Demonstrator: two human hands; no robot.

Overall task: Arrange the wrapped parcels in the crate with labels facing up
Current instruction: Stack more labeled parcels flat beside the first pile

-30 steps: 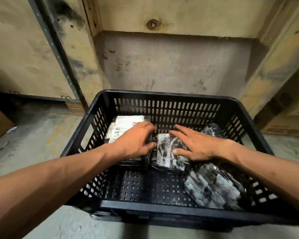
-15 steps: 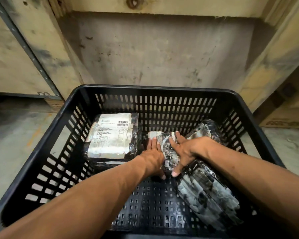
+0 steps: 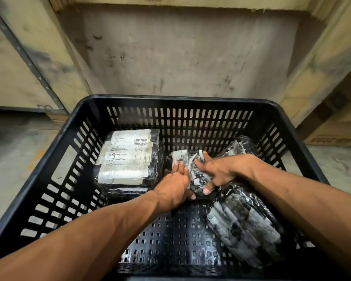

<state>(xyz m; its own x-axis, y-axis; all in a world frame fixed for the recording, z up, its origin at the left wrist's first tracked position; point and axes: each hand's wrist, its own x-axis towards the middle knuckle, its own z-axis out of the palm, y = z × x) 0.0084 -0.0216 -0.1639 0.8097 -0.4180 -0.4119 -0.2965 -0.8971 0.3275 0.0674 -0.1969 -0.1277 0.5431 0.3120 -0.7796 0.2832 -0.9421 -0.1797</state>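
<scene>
I see both hands down inside the black slotted plastic crate (image 3: pixel 190 102), working on the small parcel wrapped in glossy black film with crumpled white paper showing (image 3: pixel 193 175), which lies on the crate floor about midway between the left and right walls, toward the far wall. My left hand (image 3: pixel 176 187) presses against its left side with fingers laid flat and together, thumb tucked at the near edge. My right hand (image 3: pixel 221 171) lies over its top and right side, fingers spread, thumb hooked on the near edge; so the parcel is clamped between the two hands.

The flat rectangular parcel in black film with a large white printed label (image 3: pixel 126 159) rests by the left wall toward the far corner, label and barcode up, so I judge that one settled. The long bundle wrapped in black film with grey-white patches (image 3: pixel 245 226) lies along the right wall, running from the near corner back toward the far wall, part of it under my right wrist; I cannot tell whether it shows a label.

The step in hand looks like squaring or turning the middle parcel. Its paper is too creased for me to read as a label. Next I would roll it until a clean printed face shows upward, then seat it just beside the labelled one.
</scene>
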